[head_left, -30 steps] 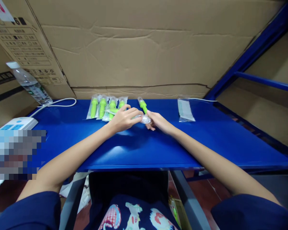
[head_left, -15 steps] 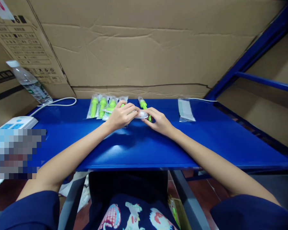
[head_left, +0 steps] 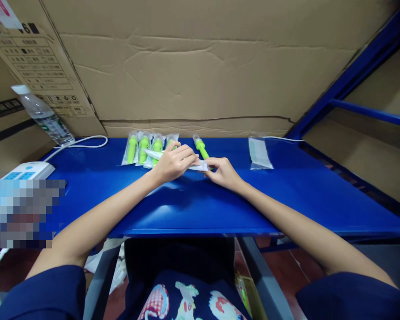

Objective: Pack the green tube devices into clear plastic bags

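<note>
A blue metal table (head_left: 286,191) stands against a wall of creased cardboard boxes (head_left: 200,66), with a blue rack frame (head_left: 353,71) rising at the right. At the far edge lies a row of clear bags with green pieces (head_left: 143,149) sealed inside them, one bag each. One more bagged green piece (head_left: 200,146) lies alone just right of the row. Both hands meet in front of it: the left hand (head_left: 173,163) and right hand (head_left: 224,172) pinch a small clear bag (head_left: 200,166) between closed fingertips, low over the table. Whether it holds anything is hard to tell. Farther right lies a flat stack of clear bags (head_left: 259,153). At far left a water bottle (head_left: 43,116) leans on a box, beside a white power strip (head_left: 30,170) and its cable (head_left: 83,143). A blurred patch covers the near left.
</note>
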Tool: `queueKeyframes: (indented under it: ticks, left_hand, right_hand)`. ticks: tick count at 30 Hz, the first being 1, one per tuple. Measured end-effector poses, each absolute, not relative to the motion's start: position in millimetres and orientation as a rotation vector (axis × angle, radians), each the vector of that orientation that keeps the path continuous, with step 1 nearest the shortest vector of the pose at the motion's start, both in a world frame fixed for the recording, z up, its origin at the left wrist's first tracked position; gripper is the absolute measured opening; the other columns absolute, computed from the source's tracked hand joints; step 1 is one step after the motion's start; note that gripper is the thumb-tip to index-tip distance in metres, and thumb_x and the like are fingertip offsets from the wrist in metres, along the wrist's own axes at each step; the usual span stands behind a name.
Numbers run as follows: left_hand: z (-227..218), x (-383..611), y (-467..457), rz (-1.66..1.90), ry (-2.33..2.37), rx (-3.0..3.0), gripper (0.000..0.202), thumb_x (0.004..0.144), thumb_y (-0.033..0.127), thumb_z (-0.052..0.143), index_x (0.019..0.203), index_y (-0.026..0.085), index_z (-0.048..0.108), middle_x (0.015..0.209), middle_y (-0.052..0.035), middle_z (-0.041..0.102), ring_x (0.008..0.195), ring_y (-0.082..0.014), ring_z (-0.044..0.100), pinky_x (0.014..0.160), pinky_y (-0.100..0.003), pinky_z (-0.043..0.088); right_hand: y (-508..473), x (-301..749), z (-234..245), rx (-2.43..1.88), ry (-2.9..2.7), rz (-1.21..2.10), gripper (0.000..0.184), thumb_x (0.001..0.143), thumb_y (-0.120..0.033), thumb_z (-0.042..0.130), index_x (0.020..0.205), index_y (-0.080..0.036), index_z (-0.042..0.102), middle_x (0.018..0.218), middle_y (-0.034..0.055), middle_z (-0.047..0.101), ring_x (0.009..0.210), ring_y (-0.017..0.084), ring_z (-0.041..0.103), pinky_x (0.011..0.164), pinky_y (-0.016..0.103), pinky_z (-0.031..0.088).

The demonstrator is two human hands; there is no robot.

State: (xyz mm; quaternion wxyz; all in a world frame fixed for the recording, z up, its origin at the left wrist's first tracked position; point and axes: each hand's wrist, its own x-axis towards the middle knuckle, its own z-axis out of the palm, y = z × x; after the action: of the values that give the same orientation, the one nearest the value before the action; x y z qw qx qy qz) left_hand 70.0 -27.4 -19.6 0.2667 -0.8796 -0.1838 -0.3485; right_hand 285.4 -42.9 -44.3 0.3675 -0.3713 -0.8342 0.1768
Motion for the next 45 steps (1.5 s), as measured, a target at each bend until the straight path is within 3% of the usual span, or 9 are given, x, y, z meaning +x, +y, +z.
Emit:
queueKeyframes:
  ticks: [10,16,21,29,33,37,41,43,45]
  left_hand:
    - [-18,69,-26,-0.975,-0.48,-2.366,0.039,0.103,0.038,0.041,0.081,0.018,0.065,0.077,-0.0036,0.07,0.075,-0.0152,0.061,0.081,-0.036,0.035]
    - [-16,59,-19,-0.987,-0.441,-2.452,0.029,0.101,0.042,0.049,0.111,0.023,0.069,0.11,-0.0027,0.076,0.093,-0.0142,0.066,0.085,-0.034,0.036]
    - [-17,59,-18,-0.92,-0.468,-2.503,0.037,0.1,0.045,0.05,0.131,0.028,0.06,0.112,-0.0023,0.076,0.1,-0.0151,0.066,0.084,-0.034,0.036]
    - [-16,60,-21,-0.977,-0.446,-2.504,0.036,0.1,0.046,0.048,0.118,0.021,0.067,0.113,-0.0058,0.076,0.101,-0.0172,0.067,0.085,-0.035,0.038]
    - [-20,62,-20,-0.95,-0.476,-2.531,0.032,0.102,0.04,0.045,0.109,0.021,0.071,0.11,-0.0067,0.076,0.098,-0.0174,0.068,0.087,-0.036,0.04]
    - [-26,62,-19,-0.947,-0.455,-2.504,0.029,0.103,0.032,0.045,0.099,0.022,0.072,0.101,-0.004,0.078,0.092,-0.0162,0.069,0.086,-0.037,0.041]
    - [-28,61,-17,-0.936,-0.422,-2.472,0.024,0.101,0.029,0.049,0.097,0.024,0.072,0.099,-0.0022,0.079,0.093,-0.0159,0.068,0.084,-0.038,0.041]
    - [-29,61,-17,-0.914,-0.395,-2.453,0.023,0.101,0.029,0.05,0.095,0.024,0.072,0.1,-0.0015,0.078,0.093,-0.016,0.067,0.083,-0.038,0.041]
    - [-29,62,-17,-0.879,-0.37,-2.445,0.023,0.101,0.03,0.05,0.093,0.024,0.071,0.101,-0.0006,0.078,0.092,-0.0159,0.067,0.084,-0.037,0.04]
  right_hand:
    - [-46,283,-46,-0.914,-2.107,0.425,0.02,0.08,-0.025,0.054,0.067,-0.016,0.065,0.063,0.0026,0.061,0.058,0.013,0.049,0.058,0.025,0.036]
    - [-41,287,-49,-0.954,-2.034,0.443,0.025,0.082,-0.029,0.056,0.06,-0.017,0.061,0.061,0.0031,0.062,0.058,0.014,0.05,0.059,0.027,0.036]
    - [-44,288,-44,-0.936,-2.005,0.456,0.032,0.086,-0.03,0.054,0.055,-0.019,0.057,0.057,0.0029,0.061,0.056,0.016,0.054,0.06,0.028,0.039]
    - [-46,287,-41,-0.949,-1.999,0.366,0.028,0.086,-0.032,0.055,0.062,-0.019,0.059,0.059,0.0038,0.058,0.054,0.015,0.05,0.055,0.029,0.038]
    - [-38,291,-45,-0.903,-2.08,0.241,0.016,0.083,-0.022,0.053,0.074,-0.019,0.066,0.071,0.0061,0.065,0.059,0.016,0.053,0.058,0.029,0.041]
    - [-30,296,-48,-0.869,-2.213,0.148,0.025,0.083,-0.018,0.052,0.099,-0.019,0.07,0.097,0.0098,0.071,0.08,0.021,0.064,0.073,0.033,0.049]
    - [-30,296,-48,-0.885,-2.344,0.07,0.048,0.088,-0.035,0.062,0.132,-0.019,0.057,0.123,0.0144,0.066,0.109,0.029,0.063,0.088,0.041,0.048]
    - [-33,294,-47,-0.87,-2.359,0.022,0.058,0.087,-0.046,0.067,0.136,-0.019,0.052,0.13,0.0149,0.064,0.116,0.031,0.061,0.092,0.043,0.045]
    - [-36,291,-47,-0.845,-2.352,-0.006,0.055,0.087,-0.05,0.066,0.131,-0.019,0.055,0.127,0.0142,0.066,0.113,0.03,0.062,0.091,0.041,0.044]
